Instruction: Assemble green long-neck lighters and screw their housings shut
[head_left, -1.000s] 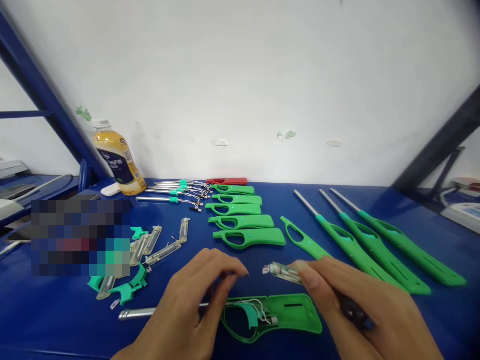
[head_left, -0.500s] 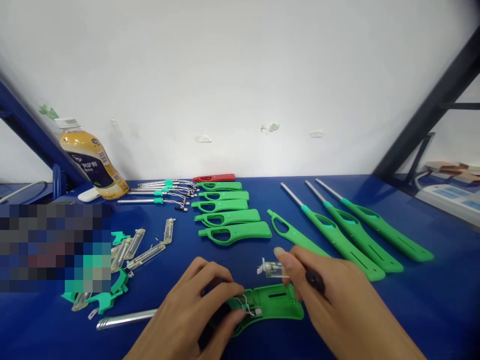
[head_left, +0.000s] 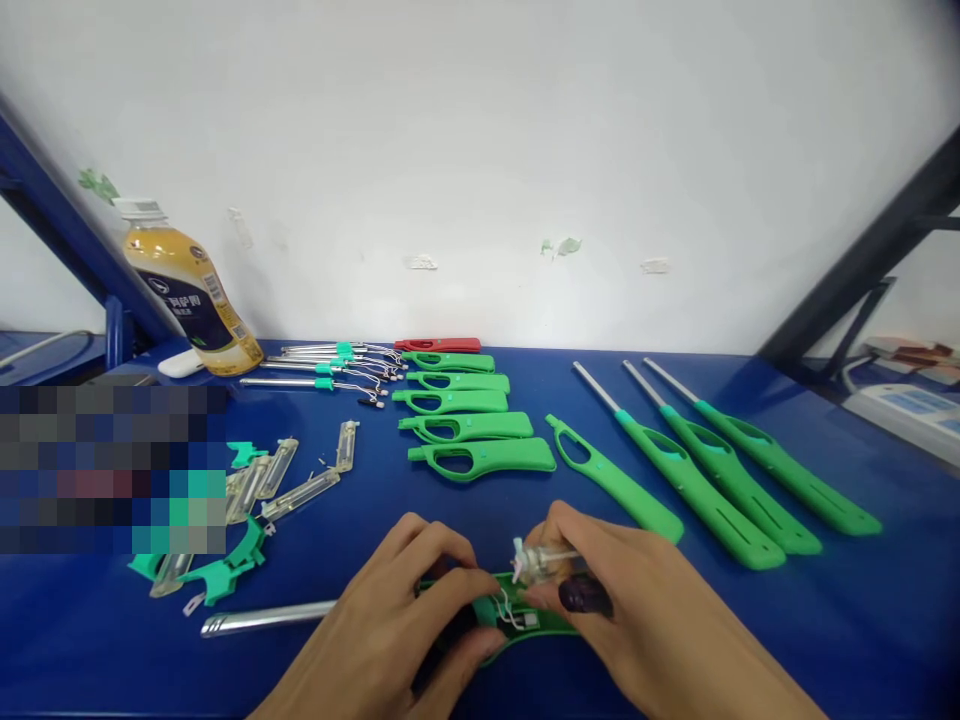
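Note:
My left hand (head_left: pixel 405 620) is closed around an open green lighter shell (head_left: pixel 553 624) on the table. White wires (head_left: pixel 507 606) show inside the shell, and a metal tube (head_left: pixel 270 617) sticks out on the left beyond my hand. Just above the shell, my right hand (head_left: pixel 637 590) pinches a clear fuel tank (head_left: pixel 546 562) with a white fitting at its left end. A dark rounded object (head_left: pixel 586 595), of a kind I cannot make out, is also tucked in the right hand. The right fingers cover much of the shell's right end.
Green half shells (head_left: pixel 487 456) and a red one (head_left: pixel 439 345) lie in a column behind. Finished-looking lighters (head_left: pixel 705 490) rest at right. Metal tubes with wires (head_left: pixel 322 384), clear tanks (head_left: pixel 300 494) and teal triggers (head_left: pixel 225 575) lie at left, near a yellow bottle (head_left: pixel 191 300).
My right hand has moved left and down with the fuel tank, over the shell, and now covers its right end. My left hand keeps its hold. The view has shifted slightly.

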